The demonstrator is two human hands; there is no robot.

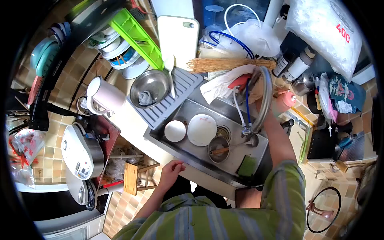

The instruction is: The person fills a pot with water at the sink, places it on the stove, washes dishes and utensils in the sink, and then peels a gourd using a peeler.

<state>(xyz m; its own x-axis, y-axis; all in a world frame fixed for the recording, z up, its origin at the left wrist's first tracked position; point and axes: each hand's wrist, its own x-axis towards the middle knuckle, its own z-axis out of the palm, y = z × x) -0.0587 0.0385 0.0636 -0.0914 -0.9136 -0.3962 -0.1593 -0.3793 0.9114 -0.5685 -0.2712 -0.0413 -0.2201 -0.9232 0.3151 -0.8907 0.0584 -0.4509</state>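
My left hand (173,171), fingers loosely curled together, hangs by the counter's front edge with nothing visible in it. My right arm reaches over the sink (262,156); my right hand (260,105) is mostly hidden behind a thick curved metal tube, seemingly the faucet (267,94). Beside that hand lie a white cloth (218,89) and a red item (239,81) I cannot make out. In the sink are a small white bowl (175,131), a larger white bowl (201,129), a metal pot (216,158), a ladle (251,141) and a green sponge (247,166).
Left of the sink, a steel bowl (141,82) and a white spoon (171,74) rest on a grey drain rack (187,83). A pale pitcher (105,94) stands further left. Behind the sink lie a straw broom (224,65), bottles (298,66) and a pink bottle (285,100).
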